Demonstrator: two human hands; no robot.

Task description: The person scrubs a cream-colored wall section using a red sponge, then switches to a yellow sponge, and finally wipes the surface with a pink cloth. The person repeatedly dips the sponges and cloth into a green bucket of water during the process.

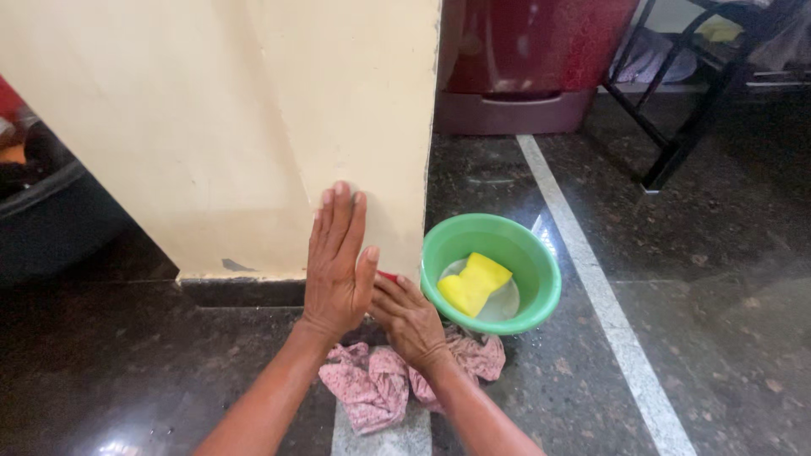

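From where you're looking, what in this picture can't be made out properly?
Head view only:
- The small red thing at the right hand: the left hand and the right fingers cover nearly all of it, so its kind is unclear.
- The pink cloth: both wrists hide part of it.
- The dark tub: cut off by the left edge.
- The black frame: cut off by the top edge.
- The green basin: the yellow sponge covers part of its bottom.

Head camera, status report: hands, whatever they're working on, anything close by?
Left hand flat on cream wall. Right hand low at wall base, gripping small red item, barely visible. Green basin with yellow sponge beside; pink cloth underneath.
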